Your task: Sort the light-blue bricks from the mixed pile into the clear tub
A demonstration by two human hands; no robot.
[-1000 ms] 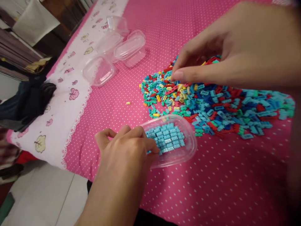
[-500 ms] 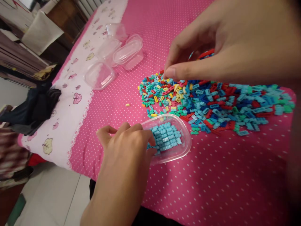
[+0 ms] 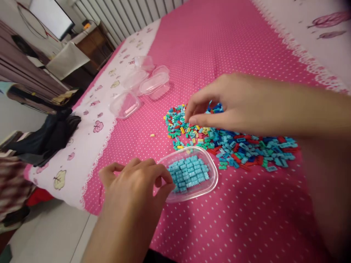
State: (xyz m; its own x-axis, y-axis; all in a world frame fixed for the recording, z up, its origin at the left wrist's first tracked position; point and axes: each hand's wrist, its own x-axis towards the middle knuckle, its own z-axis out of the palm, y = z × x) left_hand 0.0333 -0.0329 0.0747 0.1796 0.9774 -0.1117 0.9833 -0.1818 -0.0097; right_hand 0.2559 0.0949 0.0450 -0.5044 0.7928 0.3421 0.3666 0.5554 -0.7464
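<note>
My left hand (image 3: 134, 190) is at the left end of a clear plastic container (image 3: 212, 182). Its thumb and index finger are pinched together over the rim; whatever may be between them is hidden. Light-blue toy bricks (image 3: 192, 170) lie in neat, tight rows inside the container. Over the left part of a loose pile of small coloured bricks (image 3: 233, 146) hovers my right hand (image 3: 212, 106). Thumb and fingers are bent close together there, and I cannot see whether they hold a brick.
Several clear containers and lids (image 3: 153, 86) stand farther back on the pink dotted bedspread (image 3: 233, 219). One pale yellow brick (image 3: 152, 135) lies apart, left of the pile. Dark clothing (image 3: 46, 135) rests at the bed's left edge, above a tiled floor (image 3: 63, 233).
The view has tilted up and pulled back, showing more of the bed. My left fingers have drawn back from the bricks toward the container's left rim. My right hand stays above the pile.
</note>
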